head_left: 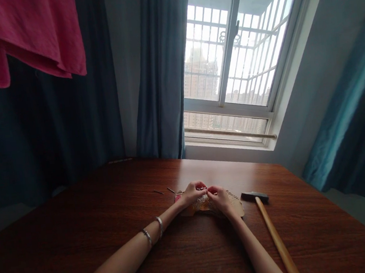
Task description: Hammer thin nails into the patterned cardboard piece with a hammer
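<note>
The tan flat piece (pixel 239 208) lay on the wooden table (pixel 83 242) straight in front of you, toward its far middle. A row of small holes ran along its upper right edge. A pale, speckled patch sat at its centre and a bit of pink showed at its left end. Most of it was covered by your hands, so its full outline could not be made out.

Your left hand (pixel 193 192) and right hand (pixel 221 198) met just above the piece, fingers curled in and pinched nearly tip to tip. Whatever they nipped between them was too small to tell. Both forearms stretched out low over the table and drew together toward the piece, and two bracelets (pixel 153 230) ringed your left wrist.

A hammer (pixel 270 227) lay just right of the piece, its dark head beside it and its wooden handle running back toward you. Two thin pins (pixel 158 192) rested on the table near your left hand.
</note>
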The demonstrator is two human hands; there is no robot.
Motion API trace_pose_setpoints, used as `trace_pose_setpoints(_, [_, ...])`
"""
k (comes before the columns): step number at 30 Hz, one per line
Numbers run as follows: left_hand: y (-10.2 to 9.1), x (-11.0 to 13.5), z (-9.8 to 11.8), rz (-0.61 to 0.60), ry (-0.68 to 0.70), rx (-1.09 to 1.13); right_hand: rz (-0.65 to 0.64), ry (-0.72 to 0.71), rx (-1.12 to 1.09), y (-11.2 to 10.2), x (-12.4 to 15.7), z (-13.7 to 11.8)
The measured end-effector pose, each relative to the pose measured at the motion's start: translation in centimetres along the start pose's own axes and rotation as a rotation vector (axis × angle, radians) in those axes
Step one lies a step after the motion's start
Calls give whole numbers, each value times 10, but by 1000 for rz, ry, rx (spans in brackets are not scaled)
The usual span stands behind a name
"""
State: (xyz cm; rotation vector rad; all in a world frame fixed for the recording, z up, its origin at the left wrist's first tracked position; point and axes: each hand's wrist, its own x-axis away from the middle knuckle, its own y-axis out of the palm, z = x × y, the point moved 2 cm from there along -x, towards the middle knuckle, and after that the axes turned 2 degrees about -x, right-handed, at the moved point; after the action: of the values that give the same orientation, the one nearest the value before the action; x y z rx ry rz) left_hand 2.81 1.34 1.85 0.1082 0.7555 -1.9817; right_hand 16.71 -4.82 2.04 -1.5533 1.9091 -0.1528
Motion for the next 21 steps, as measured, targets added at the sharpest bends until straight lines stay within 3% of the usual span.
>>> trace_pose_setpoints(10, [2,0,-1,16,-23,-6,5,9,83,-3,1,-11])
trace_pose_setpoints(13, [2,0,-3,13,-16,3,15,13,136,-30,1,-25])
trace_pose_setpoints(16, [3,1,-3,9,-21,15,85,50,225,-74,21,-32])
trace_pose_setpoints(18, [2,1,-2,9,-34,27,163,108,318,-102,53,-28])
trace_pose_setpoints(21, [3,1,-3,1,-50,44,326,291,728,-130,118,-10])
